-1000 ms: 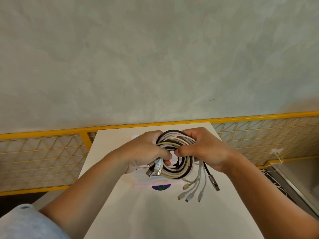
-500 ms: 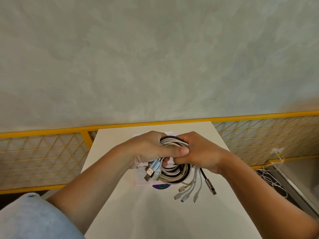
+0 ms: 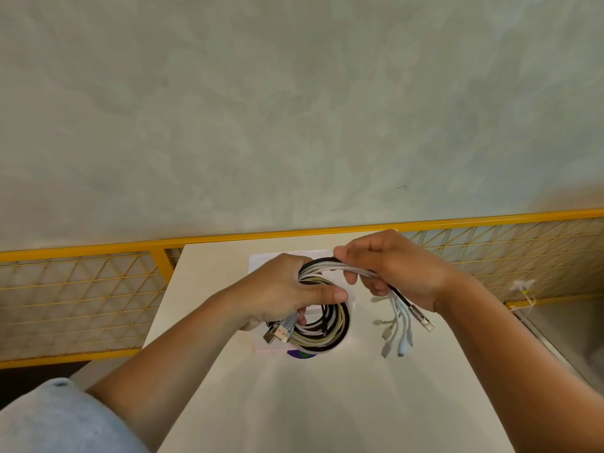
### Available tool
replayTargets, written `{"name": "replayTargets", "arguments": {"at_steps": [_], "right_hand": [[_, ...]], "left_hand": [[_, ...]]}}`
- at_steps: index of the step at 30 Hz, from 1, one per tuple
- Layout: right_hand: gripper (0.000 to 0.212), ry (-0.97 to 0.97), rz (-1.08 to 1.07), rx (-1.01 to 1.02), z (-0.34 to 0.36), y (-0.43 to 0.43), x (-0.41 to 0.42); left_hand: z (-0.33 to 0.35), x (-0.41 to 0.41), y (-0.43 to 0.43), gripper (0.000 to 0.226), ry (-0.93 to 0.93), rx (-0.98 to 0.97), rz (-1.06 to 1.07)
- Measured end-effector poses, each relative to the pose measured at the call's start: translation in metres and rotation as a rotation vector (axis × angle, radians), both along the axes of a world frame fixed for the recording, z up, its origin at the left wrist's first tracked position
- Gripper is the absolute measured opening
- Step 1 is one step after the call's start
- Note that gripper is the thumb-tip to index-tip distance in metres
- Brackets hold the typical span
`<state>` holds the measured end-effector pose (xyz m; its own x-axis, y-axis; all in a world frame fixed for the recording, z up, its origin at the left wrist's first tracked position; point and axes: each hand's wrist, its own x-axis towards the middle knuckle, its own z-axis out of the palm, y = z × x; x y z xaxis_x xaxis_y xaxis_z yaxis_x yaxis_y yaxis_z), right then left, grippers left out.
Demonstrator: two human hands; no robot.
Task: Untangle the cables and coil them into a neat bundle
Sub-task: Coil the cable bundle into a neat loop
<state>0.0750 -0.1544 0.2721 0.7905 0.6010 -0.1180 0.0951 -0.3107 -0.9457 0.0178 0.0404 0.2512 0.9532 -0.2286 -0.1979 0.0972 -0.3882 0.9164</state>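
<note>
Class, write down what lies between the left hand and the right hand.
In the head view, white and black cable strands bridge the gap, running from the coil in the left hand into the right hand grip.

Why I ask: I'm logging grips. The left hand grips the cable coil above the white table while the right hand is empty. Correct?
Not quite. The head view shows the right hand holding the loose cable ends, not empty. The left hand does grip the coil above the white table.
</note>
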Motion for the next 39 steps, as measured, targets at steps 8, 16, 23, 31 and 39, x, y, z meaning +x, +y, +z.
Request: {"name": "replayTargets", "arguments": {"at_steps": [8,16,23,31,39], "right_hand": [[0.036,-0.344,-0.077,-0.184,0.013,0.007,-0.006],[0.021,-0.413,-0.063,-0.217,0.013,0.008,-0.012],[0.02,-0.302,-0.05,-0.095,0.007,-0.008,-0.009],[0.017,-0.239,-0.112,0.117,-0.018,-0.02,-0.001],[0.016,-0.162,-0.026,0.108,-0.024,-0.017,0.0]], "left_hand": [[-0.012,0.008,0.001,0.046,0.07,0.047,0.142],[-0.014,0.012,-0.003,0.031,0.084,0.05,0.296],[-0.006,0.009,-0.002,0.032,0.1,-0.11,0.398],[0.01,-0.004,0.003,0.053,0.12,-0.333,0.343],[0.011,-0.003,0.001,0.059,0.079,-0.313,0.416]]}}
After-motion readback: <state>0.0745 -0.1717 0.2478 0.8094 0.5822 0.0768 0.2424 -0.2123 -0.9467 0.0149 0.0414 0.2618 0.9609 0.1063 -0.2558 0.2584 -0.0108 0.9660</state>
